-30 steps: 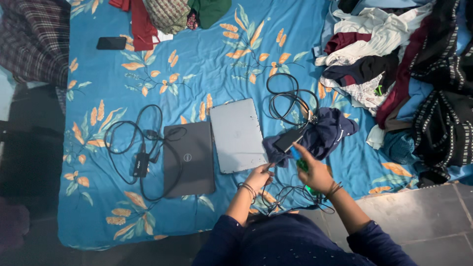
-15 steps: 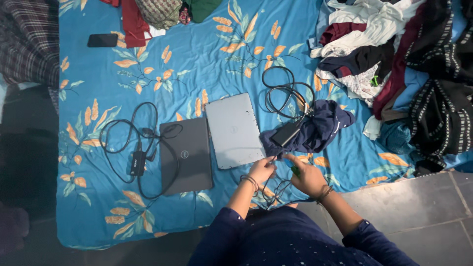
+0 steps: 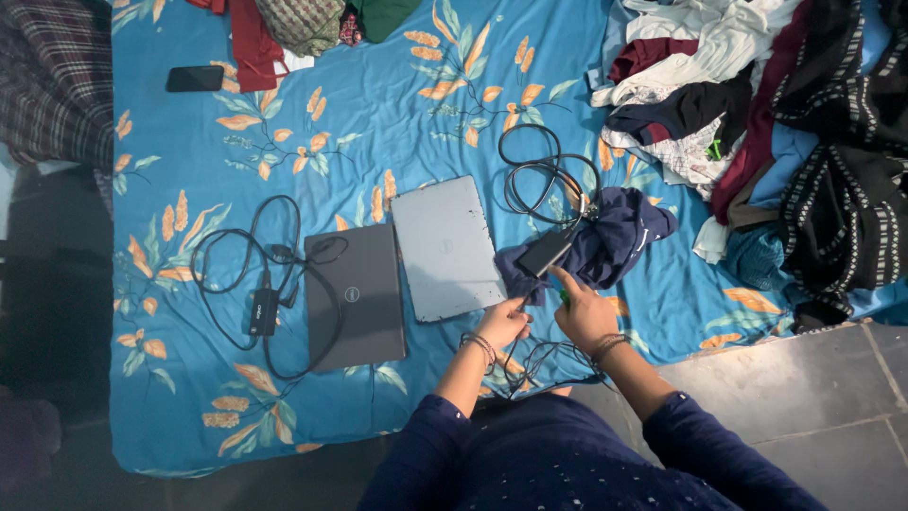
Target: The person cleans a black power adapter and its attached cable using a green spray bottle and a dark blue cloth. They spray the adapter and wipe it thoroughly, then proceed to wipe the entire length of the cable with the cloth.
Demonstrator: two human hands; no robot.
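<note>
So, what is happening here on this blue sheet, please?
A person kneels at the edge of a blue flowered sheet and handles a thin black cable with both hands. The left hand pinches it beside the grey laptop; the right hand reaches toward a black charger brick lying on a dark blue cloth. A black laptop lies closed nearby.

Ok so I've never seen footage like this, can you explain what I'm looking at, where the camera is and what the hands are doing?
The camera sits on a person's head and looks straight down, so the dark blue sleeves at the bottom are their own arms. There is no machine, just two bare hands. Below them is a blue floral bedsheet. On it lie a black laptop, a grey laptop, a black power adapter on a dark blue cloth, coiled cables, a phone and a clothes pile. The left hand holds a thin black cable; the right hand grips something small and green, too hidden to name.
</note>
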